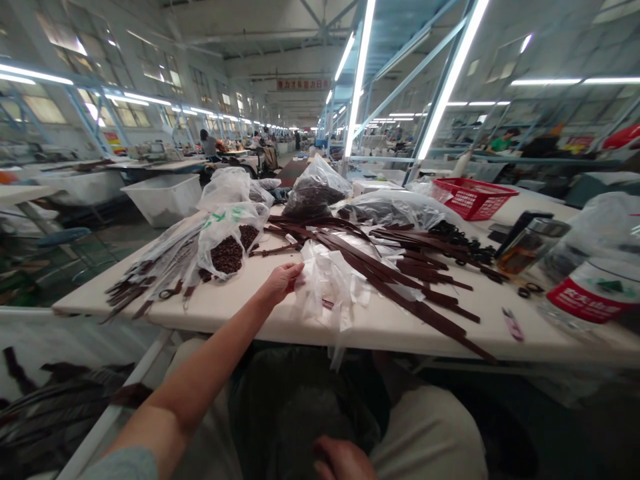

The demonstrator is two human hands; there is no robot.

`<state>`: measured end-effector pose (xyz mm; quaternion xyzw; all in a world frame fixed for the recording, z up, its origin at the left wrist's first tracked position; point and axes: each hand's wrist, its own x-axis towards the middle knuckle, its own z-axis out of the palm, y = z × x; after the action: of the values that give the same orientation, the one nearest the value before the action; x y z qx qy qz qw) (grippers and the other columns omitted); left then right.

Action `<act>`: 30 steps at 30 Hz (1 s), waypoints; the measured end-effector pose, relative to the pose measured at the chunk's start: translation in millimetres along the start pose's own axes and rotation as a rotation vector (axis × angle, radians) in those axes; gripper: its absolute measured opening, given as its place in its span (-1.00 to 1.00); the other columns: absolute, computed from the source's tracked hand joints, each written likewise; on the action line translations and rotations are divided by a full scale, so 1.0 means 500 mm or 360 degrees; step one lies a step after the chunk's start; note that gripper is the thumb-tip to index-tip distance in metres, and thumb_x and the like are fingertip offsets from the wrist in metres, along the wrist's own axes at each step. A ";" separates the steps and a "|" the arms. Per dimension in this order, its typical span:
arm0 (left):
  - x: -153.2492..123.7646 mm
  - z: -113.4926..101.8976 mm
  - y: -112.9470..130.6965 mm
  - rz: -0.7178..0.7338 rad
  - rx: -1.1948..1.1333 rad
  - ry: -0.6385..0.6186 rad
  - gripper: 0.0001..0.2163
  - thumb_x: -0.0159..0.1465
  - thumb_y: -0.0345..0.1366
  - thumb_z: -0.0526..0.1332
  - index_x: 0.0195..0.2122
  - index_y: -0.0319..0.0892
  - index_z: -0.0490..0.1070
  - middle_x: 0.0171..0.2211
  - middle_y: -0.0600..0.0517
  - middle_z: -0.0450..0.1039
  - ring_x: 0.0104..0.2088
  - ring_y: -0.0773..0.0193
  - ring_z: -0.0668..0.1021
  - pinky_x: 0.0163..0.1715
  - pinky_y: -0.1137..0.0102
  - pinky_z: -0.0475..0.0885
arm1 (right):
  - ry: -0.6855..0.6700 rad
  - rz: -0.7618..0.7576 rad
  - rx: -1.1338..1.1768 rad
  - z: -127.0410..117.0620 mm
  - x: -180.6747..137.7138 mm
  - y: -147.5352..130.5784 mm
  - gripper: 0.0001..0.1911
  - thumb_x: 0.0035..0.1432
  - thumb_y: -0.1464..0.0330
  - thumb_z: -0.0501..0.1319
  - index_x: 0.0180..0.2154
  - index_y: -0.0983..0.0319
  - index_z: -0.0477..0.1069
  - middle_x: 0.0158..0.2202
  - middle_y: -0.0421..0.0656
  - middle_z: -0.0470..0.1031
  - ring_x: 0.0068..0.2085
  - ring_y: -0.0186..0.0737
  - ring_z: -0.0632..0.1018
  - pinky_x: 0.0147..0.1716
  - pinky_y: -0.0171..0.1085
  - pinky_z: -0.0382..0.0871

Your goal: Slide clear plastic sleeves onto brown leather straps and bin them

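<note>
My left hand [284, 281] reaches over the table with its fingers pinched on the edge of a crumpled clear plastic bag [320, 277]. Part of that plastic hangs over the table's front edge. Beside it, long dark brown straps [400, 283] lie fanned out to the right. My right hand [345, 459] is low in my lap at the bottom edge of the view, partly cut off and blurred. Whether it holds anything cannot be made out. To the left of my left hand sits an open plastic bag of small brown pieces [227, 257].
Plastic-wrapped straps [155, 260] lie at the table's left. Filled bags [317, 187] and a red basket [475, 200] stand at the back. On the right are black rings [460, 243], a drink bottle [533, 247], a large water jug [595, 293] and thread snips [513, 325].
</note>
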<state>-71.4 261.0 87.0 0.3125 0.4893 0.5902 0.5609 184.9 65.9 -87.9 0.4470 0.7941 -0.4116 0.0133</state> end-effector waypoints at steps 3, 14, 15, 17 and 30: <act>-0.042 -0.007 0.011 0.0047 -0.0040 -0.0047 -0.57 -0.18 -0.10 0.54 -0.51 -0.24 0.36 -0.62 0.18 0.32 -0.65 0.51 0.36 -0.65 0.58 0.30 | 0.0105 -0.0137 0.0251 -0.017 -0.004 -0.010 -0.65 0.14 0.38 0.13 -0.04 0.16 0.51 -0.09 -0.07 0.60 -0.05 -0.05 0.59 -0.06 -0.24 0.39; -0.133 -0.030 0.005 0.0069 0.0025 -0.0040 -0.37 -0.16 -0.18 0.53 -0.03 -0.22 0.46 -0.42 0.09 0.48 -0.53 0.42 0.48 -0.54 0.52 0.36 | 0.0853 -0.0398 0.1116 -0.197 0.050 -0.150 -0.46 0.22 0.10 0.18 0.16 0.20 0.28 0.08 0.00 0.45 -0.17 -0.18 0.56 -0.13 -0.23 0.44; -0.134 -0.026 0.003 0.0081 0.0037 -0.0052 -0.36 -0.15 -0.18 0.52 -0.01 -0.22 0.45 -0.43 0.09 0.48 -0.52 0.41 0.49 -0.53 0.51 0.37 | 0.0883 -0.0434 0.1141 -0.217 0.065 -0.174 -0.44 0.21 0.11 0.20 0.17 0.20 0.26 0.10 0.00 0.44 -0.23 -0.22 0.56 -0.20 -0.25 0.46; -0.137 -0.018 0.000 0.0117 0.0085 -0.0101 -0.35 -0.10 -0.15 0.49 0.03 -0.22 0.43 -0.47 0.11 0.46 -0.52 0.40 0.48 -0.50 0.50 0.37 | 0.0861 -0.0522 0.1269 -0.249 0.098 -0.221 -0.38 0.17 0.10 0.24 0.20 0.19 0.23 0.13 0.00 0.41 -0.35 -0.31 0.54 -0.32 -0.28 0.46; -0.029 -0.133 0.009 0.0471 0.1735 -0.0017 -0.49 0.24 -0.06 0.16 0.16 -0.22 0.35 0.11 -0.18 0.43 0.08 0.06 0.49 0.08 0.29 0.34 | 0.0280 -0.0209 0.2031 -0.246 0.103 -0.185 -0.55 -0.13 0.02 0.43 -0.39 0.28 0.52 -0.68 -0.33 0.30 -0.66 -0.49 0.24 -0.67 -0.44 0.07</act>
<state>-131.3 232.6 72.1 0.6251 0.6716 0.3229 0.2322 130.0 159.7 32.9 0.3496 0.4172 -0.7646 -0.3453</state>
